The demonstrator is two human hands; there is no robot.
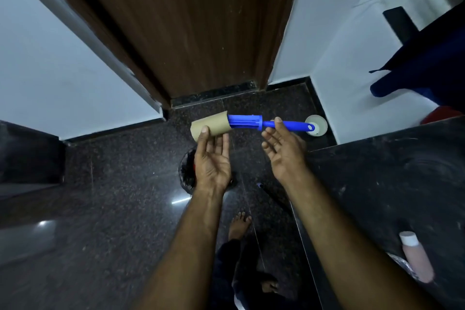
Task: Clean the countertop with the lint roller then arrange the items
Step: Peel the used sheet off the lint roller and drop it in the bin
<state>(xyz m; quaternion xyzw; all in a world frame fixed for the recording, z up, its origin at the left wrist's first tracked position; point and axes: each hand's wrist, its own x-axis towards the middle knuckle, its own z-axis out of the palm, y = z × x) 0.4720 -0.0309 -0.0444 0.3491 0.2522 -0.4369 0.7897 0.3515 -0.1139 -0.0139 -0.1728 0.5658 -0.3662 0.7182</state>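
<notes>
I hold a lint roller out in front of me above the dark floor. My left hand (212, 156) pinches its brown cardboard tube (210, 126), which sits half off the blue ribbed core (245, 122). My right hand (283, 151) pinches the blue handle (292, 125) near the core, palm turned up. The black countertop (392, 184) lies to my right, its surface streaked with pale dust.
A pink bottle with a white cap (416, 257) lies on the countertop near its front edge. A white round object (318, 124) sits on the floor by the wall. A black bin (187, 171) stands below my hands. A brown door (181, 25) is ahead. Dark blue cloth (422, 65) hangs at right.
</notes>
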